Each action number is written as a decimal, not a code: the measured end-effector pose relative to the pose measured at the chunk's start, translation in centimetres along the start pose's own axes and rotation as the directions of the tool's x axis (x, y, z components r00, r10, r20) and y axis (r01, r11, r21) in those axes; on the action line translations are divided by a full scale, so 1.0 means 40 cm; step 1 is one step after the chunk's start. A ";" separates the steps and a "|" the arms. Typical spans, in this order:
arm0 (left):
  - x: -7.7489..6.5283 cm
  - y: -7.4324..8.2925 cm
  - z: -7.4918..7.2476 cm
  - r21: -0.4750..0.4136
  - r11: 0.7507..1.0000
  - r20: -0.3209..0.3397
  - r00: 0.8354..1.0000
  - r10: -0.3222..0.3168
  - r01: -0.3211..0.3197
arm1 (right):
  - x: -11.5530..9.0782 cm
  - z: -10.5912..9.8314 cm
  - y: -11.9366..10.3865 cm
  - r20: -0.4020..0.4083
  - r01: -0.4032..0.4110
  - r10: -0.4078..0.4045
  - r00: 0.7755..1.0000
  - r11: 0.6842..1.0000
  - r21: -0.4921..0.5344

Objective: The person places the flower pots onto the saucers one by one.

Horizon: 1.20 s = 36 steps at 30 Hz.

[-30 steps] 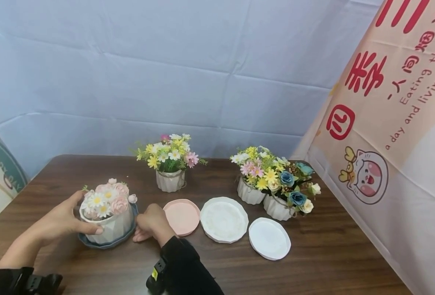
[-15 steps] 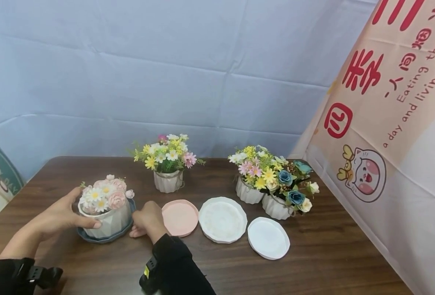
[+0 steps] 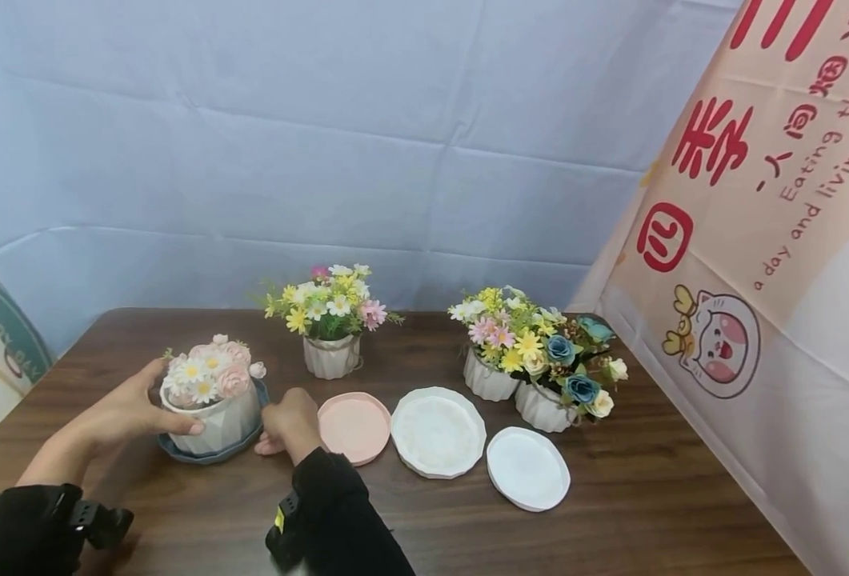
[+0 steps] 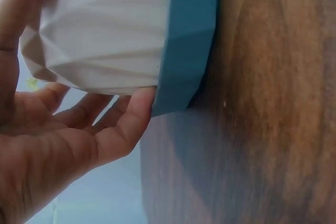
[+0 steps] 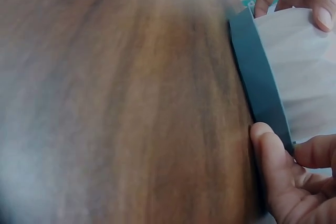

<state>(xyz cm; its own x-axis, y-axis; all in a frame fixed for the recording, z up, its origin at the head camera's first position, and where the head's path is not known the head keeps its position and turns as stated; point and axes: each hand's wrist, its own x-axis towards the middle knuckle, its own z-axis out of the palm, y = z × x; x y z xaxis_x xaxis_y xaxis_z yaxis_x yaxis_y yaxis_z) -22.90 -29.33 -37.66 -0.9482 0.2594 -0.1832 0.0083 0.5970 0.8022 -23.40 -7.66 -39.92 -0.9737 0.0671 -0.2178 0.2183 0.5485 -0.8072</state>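
On the left of the table, in the head view, a white faceted flowerpot with pink and white artificial flowers stands in a blue saucer. My left hand grips the pot from its left side, thumb across the near wall. In the left wrist view its little finger reaches down to the saucer's rim. Opposite, my right hand pinches the saucer's right edge; the right wrist view shows fingers on both sides of the rim.
A pink saucer, a large white saucer and a smaller white saucer lie in a row to the right. Behind them stand a potted daisy arrangement and two more flowerpots close together at the right.
The flowerpot and blue saucer have shifted slightly away from me across the table, both hands moving along with them. Each hand keeps its hold. The other pots and saucers stay put.
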 end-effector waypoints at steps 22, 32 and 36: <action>0.024 0.000 -0.013 0.041 0.999 0.010 0.999 0.031 -0.031 | 0.016 -0.002 -0.010 -0.022 -0.020 0.020 1.000 1.000 0.001; 0.025 -0.004 -0.011 0.001 0.999 0.019 0.999 0.034 -0.034 | 0.013 -0.004 -0.006 -0.015 -0.008 0.008 1.000 1.000 -0.009; 0.024 -0.006 -0.010 -0.006 0.999 0.021 0.999 0.042 -0.042 | 0.012 -0.002 -0.004 -0.018 -0.002 0.002 1.000 1.000 0.006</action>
<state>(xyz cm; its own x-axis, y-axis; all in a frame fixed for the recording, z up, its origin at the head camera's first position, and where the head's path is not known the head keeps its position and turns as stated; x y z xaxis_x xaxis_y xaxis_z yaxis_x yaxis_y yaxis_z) -23.94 -29.51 -37.79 -0.9401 0.3002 -0.1612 0.0462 0.5810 0.8126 -23.90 -7.64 -39.82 -0.9742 0.0832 -0.2097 0.2207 0.5432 -0.8101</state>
